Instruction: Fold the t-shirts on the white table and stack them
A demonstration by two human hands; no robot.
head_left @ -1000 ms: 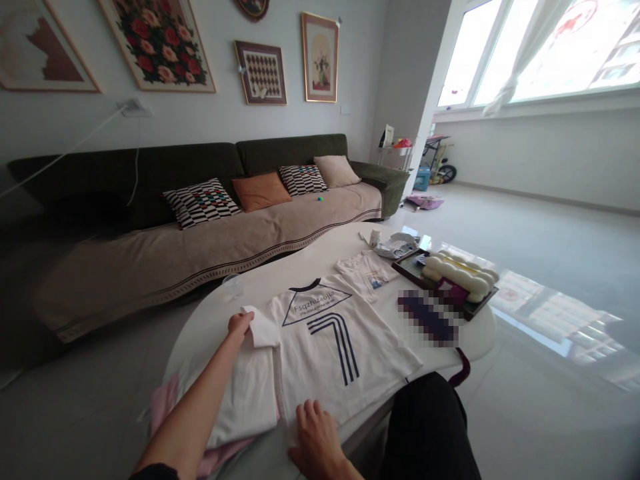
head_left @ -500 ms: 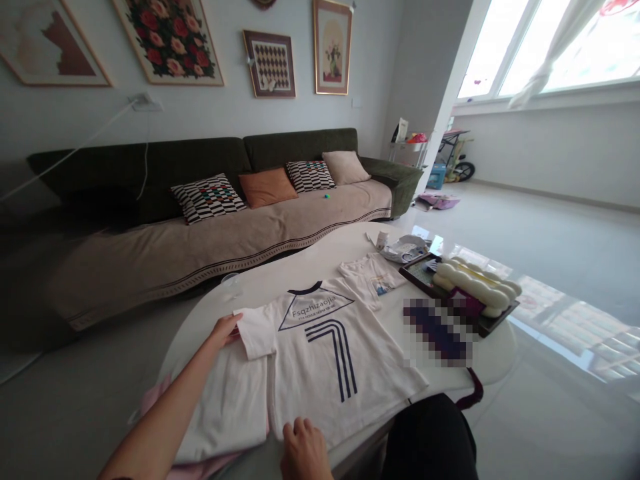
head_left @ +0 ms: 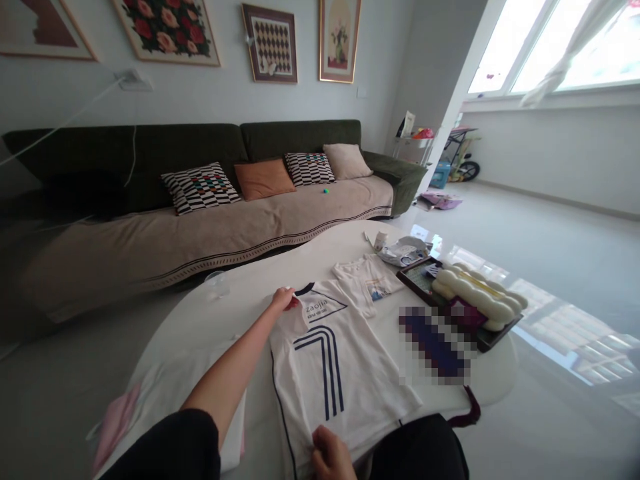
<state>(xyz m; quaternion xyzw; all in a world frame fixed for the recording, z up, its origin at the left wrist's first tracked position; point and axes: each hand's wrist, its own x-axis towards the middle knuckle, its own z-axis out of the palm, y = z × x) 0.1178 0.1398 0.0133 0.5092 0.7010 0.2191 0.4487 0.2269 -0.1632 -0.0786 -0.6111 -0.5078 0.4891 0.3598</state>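
Observation:
A white jersey (head_left: 345,367) with a dark number 7 lies flat on the white oval table (head_left: 250,293). Its left sleeve and side are folded over onto its front. My left hand (head_left: 284,299) pinches the folded edge near the collar, fingers closed on the cloth. At the near hem, my right hand (head_left: 331,456) rests with its fingers curled on the fabric. A smaller white shirt (head_left: 367,280) lies just beyond the jersey.
Pink and white clothes (head_left: 150,413) lie at the table's near left. A dark tray (head_left: 480,333) with a cream wavy object (head_left: 480,293) sits at the right. A small clear cup (head_left: 217,283) stands at the left. A long sofa (head_left: 200,220) runs behind.
My left hand has carried the jersey's left sleeve rightward over the front, covering part of the lettering. My right hand has slid slightly right along the hem.

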